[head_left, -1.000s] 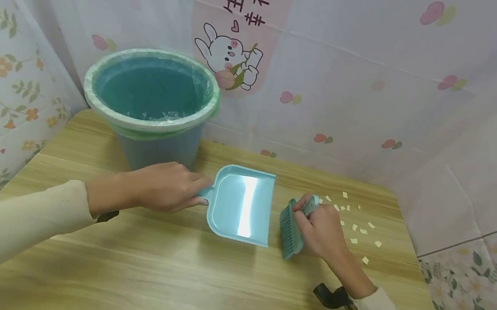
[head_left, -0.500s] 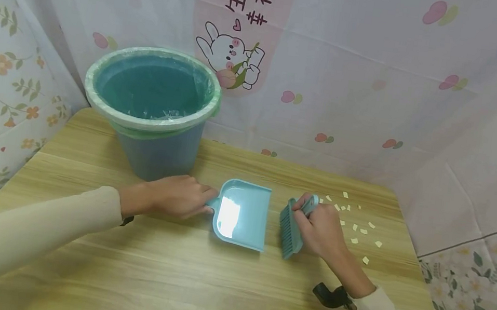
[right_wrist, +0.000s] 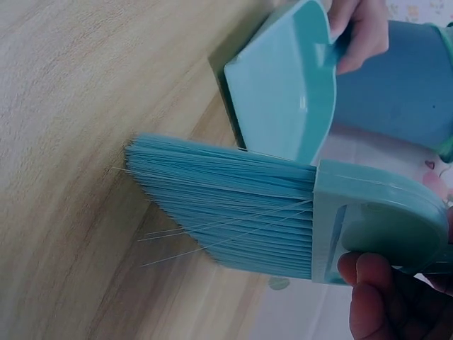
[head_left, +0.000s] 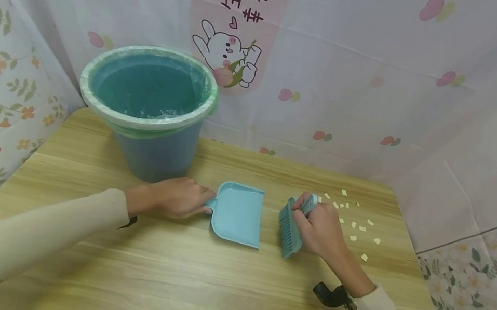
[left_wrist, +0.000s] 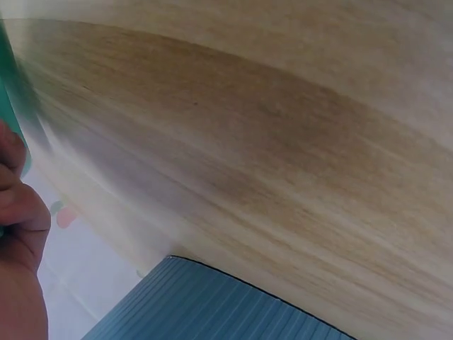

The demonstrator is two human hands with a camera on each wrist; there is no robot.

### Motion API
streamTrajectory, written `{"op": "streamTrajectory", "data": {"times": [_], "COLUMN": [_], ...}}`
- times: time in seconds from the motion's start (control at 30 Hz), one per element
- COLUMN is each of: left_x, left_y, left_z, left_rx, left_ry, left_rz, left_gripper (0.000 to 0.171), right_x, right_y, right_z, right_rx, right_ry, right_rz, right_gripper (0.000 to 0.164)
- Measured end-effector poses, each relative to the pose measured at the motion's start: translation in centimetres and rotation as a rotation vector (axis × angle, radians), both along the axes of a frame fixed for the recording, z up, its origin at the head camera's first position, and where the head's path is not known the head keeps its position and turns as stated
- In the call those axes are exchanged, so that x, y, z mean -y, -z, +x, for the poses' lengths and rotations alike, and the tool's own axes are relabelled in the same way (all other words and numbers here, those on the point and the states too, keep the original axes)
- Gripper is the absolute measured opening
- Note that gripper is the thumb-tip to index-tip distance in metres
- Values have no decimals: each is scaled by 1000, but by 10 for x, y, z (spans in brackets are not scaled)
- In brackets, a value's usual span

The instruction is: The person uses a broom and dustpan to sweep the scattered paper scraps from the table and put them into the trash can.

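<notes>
In the head view my left hand (head_left: 181,198) grips the short handle of a light blue dustpan (head_left: 237,214), whose flat open edge faces right. A small teal hand brush (head_left: 290,231) is held in my right hand (head_left: 320,226), its bristles toward the dustpan with a narrow gap between. The right wrist view shows the bristles (right_wrist: 219,205) pointing down at the wooden table, and the dustpan (right_wrist: 283,85) beyond them. Several small pale yellow paper scraps (head_left: 354,224) lie scattered just right of the brush. Only part of my left hand (left_wrist: 18,212) shows in the left wrist view.
A blue waste bin (head_left: 159,151) with a translucent green liner stands at the back left, close behind my left hand. The wooden table (head_left: 194,284) ends against a printed cloth (head_left: 333,82) at the back, with patterned walls at both sides.
My left hand has moved the dustpan down toward the table and nearer to me, then slightly left. The bright glare on its pan is gone. My right hand and the brush stay put.
</notes>
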State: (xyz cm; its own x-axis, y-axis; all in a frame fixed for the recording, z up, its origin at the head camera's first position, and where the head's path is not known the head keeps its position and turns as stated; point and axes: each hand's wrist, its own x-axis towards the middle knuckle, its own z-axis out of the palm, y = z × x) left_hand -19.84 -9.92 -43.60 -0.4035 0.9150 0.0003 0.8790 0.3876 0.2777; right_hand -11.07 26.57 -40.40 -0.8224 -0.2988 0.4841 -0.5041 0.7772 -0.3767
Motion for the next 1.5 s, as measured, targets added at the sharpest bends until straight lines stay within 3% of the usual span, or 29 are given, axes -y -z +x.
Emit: {"op": "streamTrajectory", "data": {"times": [0.57, 0.73, 1.03, 1.27, 1.5], "left_x": [-4, -4, -7, -7, -6], "left_y": [1, 1, 1, 1, 0], "left_z": [-6, -8, -8, -8, -8], "left_rx": [49, 69, 76, 76, 57], "left_ry": [45, 46, 43, 34, 34], "left_rz": [43, 56, 38, 13, 10], "left_gripper": [19, 19, 21, 22, 22], "right_x": [1, 1, -19, -51, -79], "right_y": [-2, -4, -23, -43, -45], "right_z": [-1, 0, 2, 0, -3], "right_rx": [3, 45, 101, 91, 95], "right_ry": [-2, 8, 97, 158, 219], "right_rz": [5, 1, -36, 64, 179], "right_gripper": [19, 21, 22, 23, 23]}}
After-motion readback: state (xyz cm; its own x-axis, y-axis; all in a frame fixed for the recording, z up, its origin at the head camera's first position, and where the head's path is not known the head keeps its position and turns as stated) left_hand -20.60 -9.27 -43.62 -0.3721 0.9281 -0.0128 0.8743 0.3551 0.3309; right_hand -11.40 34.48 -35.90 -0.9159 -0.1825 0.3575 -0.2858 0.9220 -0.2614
